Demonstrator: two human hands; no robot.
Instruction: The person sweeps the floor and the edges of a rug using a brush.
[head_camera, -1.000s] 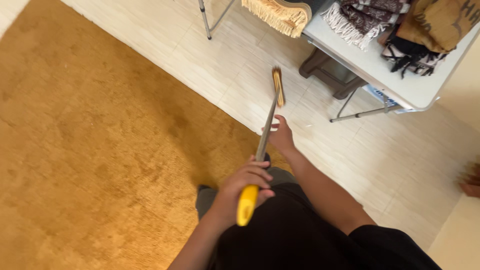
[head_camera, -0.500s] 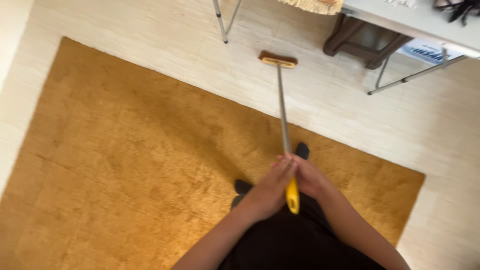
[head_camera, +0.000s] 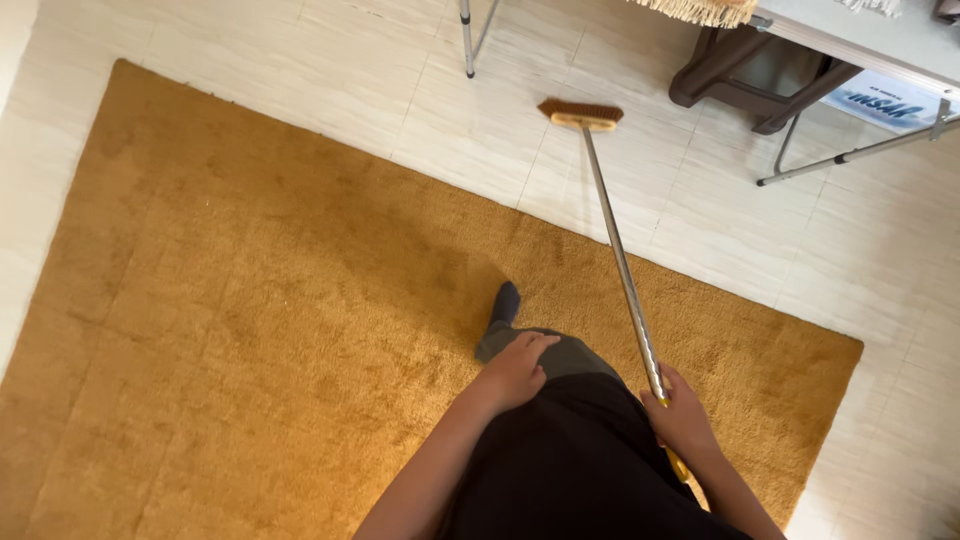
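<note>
My right hand (head_camera: 682, 417) grips the upper end of a broom's metal handle (head_camera: 620, 262), just above its yellow grip. The broom's brown brush head (head_camera: 581, 113) rests on the pale tiled floor (head_camera: 480, 110) beyond the rug. My left hand (head_camera: 517, 367) lies on my thigh, fingers loosely spread, holding nothing. I stand on a mustard-yellow rug (head_camera: 250, 320), and one dark-socked foot (head_camera: 505, 301) shows ahead of me.
A folding table (head_camera: 860, 45) stands at the top right, with a fringed cloth (head_camera: 700, 10) over its edge and metal legs (head_camera: 850, 155) reaching the floor. Under it sits a dark brown stool (head_camera: 745, 85). Another metal leg (head_camera: 466, 40) stands at top centre.
My left hand has let go of the broom and dropped to my thigh. The right hand alone holds the handle, now further right. One foot has stepped forward.
</note>
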